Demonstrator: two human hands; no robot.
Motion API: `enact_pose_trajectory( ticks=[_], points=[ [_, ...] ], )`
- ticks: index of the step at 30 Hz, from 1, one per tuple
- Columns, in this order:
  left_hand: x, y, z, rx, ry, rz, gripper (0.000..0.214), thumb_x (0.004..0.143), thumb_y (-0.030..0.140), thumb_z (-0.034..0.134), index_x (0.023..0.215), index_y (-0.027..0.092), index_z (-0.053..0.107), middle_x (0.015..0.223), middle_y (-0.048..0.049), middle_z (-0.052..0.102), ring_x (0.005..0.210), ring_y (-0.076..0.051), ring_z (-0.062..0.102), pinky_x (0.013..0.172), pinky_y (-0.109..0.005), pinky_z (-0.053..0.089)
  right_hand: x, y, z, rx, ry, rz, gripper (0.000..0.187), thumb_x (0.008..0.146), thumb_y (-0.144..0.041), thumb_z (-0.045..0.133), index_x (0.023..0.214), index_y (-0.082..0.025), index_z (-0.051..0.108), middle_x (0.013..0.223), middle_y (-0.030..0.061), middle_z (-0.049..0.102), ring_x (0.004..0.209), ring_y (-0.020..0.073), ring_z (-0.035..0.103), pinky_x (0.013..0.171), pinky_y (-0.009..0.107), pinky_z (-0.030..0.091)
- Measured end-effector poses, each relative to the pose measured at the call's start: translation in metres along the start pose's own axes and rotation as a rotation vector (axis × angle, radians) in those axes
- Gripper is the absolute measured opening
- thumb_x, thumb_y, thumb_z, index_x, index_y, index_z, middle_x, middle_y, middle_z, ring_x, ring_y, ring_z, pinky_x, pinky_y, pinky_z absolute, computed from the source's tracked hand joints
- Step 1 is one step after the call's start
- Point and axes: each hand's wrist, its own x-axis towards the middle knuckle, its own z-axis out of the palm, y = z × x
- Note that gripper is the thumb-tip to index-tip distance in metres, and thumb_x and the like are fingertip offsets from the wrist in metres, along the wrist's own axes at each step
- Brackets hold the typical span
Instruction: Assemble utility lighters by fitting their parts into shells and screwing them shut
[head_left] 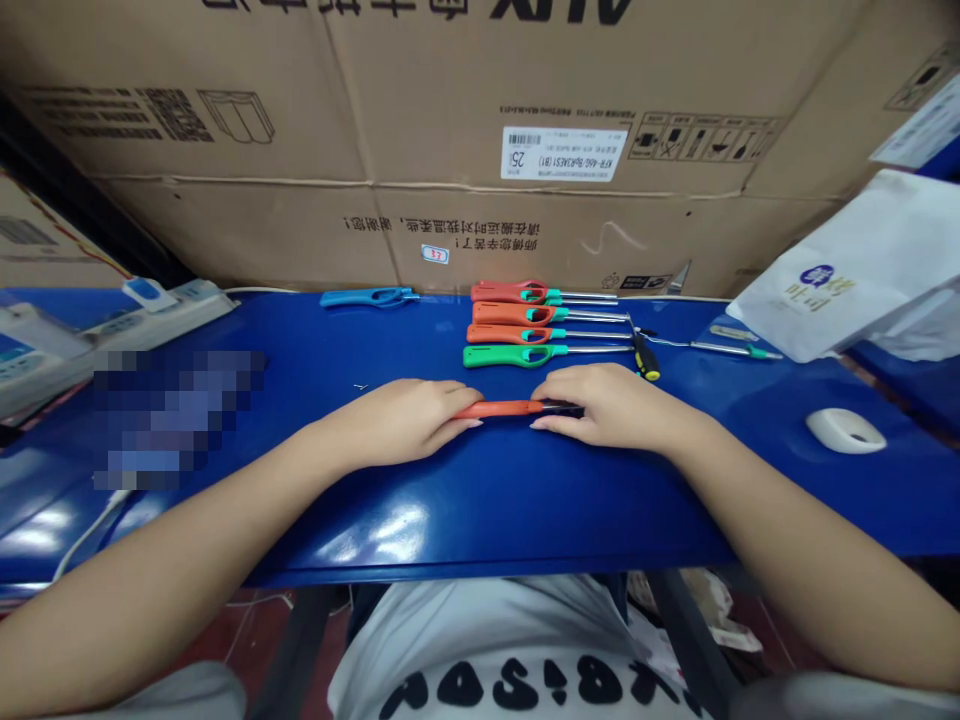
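Both hands hold an orange gas lighter level above the blue table, its thin edge turned towards me. My left hand pinches the left end of the orange body. The fingers of my right hand close round the dark, metallic part at its other end, mostly hidden by them. Just beyond lie a green long-nozzle lighter and several red-orange lighters in a stack of rows, metal nozzles pointing right. A screwdriver with a black and yellow handle lies past my right hand.
A blue lighter body lies back left, and a loose metal nozzle back right. Small metal bits sit near my left hand. A white mouse-shaped object, paper bag, power strip and large carton surround the workspace.
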Motion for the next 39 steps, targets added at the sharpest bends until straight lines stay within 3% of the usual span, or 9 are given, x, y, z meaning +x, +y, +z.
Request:
enact_pose_trajectory(
  ticks=[4,11,18,24,29,33,35,39],
  points=[
    [-0.002,-0.016,-0.008,-0.048,0.002,0.008,0.035,0.107,0.041,0.039,0.11,0.018,0.064,0.099,-0.0068,0.069,0.082,-0.02,0.066,0.071,-0.028,0.045,-0.005,0.022,-0.008,-0.019,0.057,0.021,0.03,0.092,-0.034,0.065,0.116,-0.018,0.068,0.115,0.0111,0.072,0.104,0.0265,0.066,0.086,0.035,0.048],
    [-0.007,-0.035,-0.021,-0.041,0.071,0.0,0.034,0.105,0.042,0.042,0.1,0.017,0.064,0.089,-0.0063,0.067,0.074,-0.019,0.062,0.066,-0.028,0.042,-0.009,0.043,-0.019,-0.113,0.085,0.075,0.028,0.1,-0.034,0.051,0.096,-0.017,0.072,0.097,0.012,0.074,0.087,0.0254,0.068,0.078,0.035,0.046],
    [-0.004,-0.024,-0.013,-0.116,0.044,0.023,0.034,0.106,0.04,0.041,0.105,0.017,0.066,0.095,-0.0075,0.07,0.081,-0.019,0.065,0.071,-0.027,0.045,-0.003,0.024,-0.011,-0.135,-0.004,0.041,0.032,0.104,-0.032,0.043,0.093,-0.015,0.068,0.091,0.0117,0.071,0.083,0.0235,0.065,0.076,0.033,0.043],
    [0.001,-0.009,-0.002,-0.241,0.008,0.043,0.035,0.106,0.042,0.041,0.102,0.016,0.064,0.089,-0.0055,0.067,0.075,-0.017,0.062,0.069,-0.026,0.043,0.004,0.0,0.006,-0.14,0.022,-0.055,0.036,0.107,-0.037,0.039,0.1,-0.016,0.068,0.088,0.0086,0.069,0.083,0.0214,0.064,0.073,0.03,0.042],
    [0.003,-0.004,0.002,-0.51,-0.019,0.036,0.043,0.105,0.049,0.04,0.08,0.017,0.053,0.07,0.0014,0.052,0.061,-0.012,0.047,0.059,-0.024,0.037,0.004,-0.001,0.015,-0.246,0.156,-0.177,0.036,0.107,-0.033,0.039,0.104,-0.013,0.068,0.084,0.0093,0.068,0.077,0.02,0.06,0.07,0.03,0.042],
    [0.002,-0.005,0.002,-0.79,-0.123,-0.047,0.046,0.103,0.054,0.041,0.078,0.017,0.051,0.065,0.0032,0.048,0.056,-0.01,0.043,0.053,-0.023,0.036,0.002,0.001,0.016,-0.27,0.235,-0.259,0.035,0.107,-0.032,0.039,0.103,-0.012,0.068,0.086,0.0105,0.07,0.076,0.0197,0.058,0.069,0.03,0.043],
    [0.002,-0.003,0.002,-0.759,-0.107,-0.048,0.046,0.103,0.054,0.042,0.077,0.017,0.051,0.064,0.0032,0.048,0.055,-0.01,0.043,0.052,-0.023,0.035,0.002,0.002,0.017,-0.251,0.236,-0.266,0.034,0.107,-0.032,0.04,0.104,-0.013,0.068,0.085,0.0102,0.07,0.076,0.0195,0.058,0.07,0.03,0.044],
    [0.0,0.002,0.004,-0.389,0.02,0.034,0.042,0.105,0.046,0.04,0.08,0.017,0.055,0.069,0.0001,0.056,0.06,-0.012,0.05,0.06,-0.025,0.037,0.003,0.003,0.02,-0.216,0.183,-0.263,0.031,0.106,-0.029,0.042,0.102,-0.013,0.068,0.085,0.0095,0.07,0.077,0.0196,0.06,0.071,0.03,0.044]
  ],
)
